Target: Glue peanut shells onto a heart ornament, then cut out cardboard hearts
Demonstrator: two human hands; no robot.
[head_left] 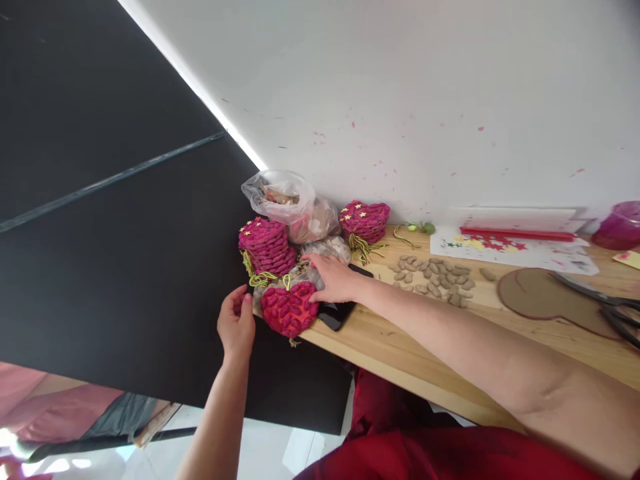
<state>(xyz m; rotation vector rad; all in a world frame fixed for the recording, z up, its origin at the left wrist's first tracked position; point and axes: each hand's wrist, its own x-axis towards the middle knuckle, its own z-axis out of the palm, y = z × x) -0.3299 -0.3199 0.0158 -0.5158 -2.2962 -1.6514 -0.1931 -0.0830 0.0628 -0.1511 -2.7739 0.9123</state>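
A magenta heart ornament (290,310) covered in painted seeds lies at the left end of the wooden table (400,347). My left hand (236,325) hovers just left of it, off the table's edge, fingers loosely curled and holding nothing I can see. My right hand (336,277) rests with fingers stretched flat on a clear plastic bag (320,257), right above the heart and partly over a black phone (340,310). Two stacks of similar magenta hearts with small stars stand behind: one (267,248) at the left, one (365,221) by the wall.
A knotted plastic bag (290,200) sits against the white wall. Loose beige seeds (435,277) are scattered mid-table. Further right lie a brown cardboard cut-out (545,300), black scissors (607,307), a paper with red stars (505,250) and a pink jar (623,225). A black panel (110,233) fills the left.
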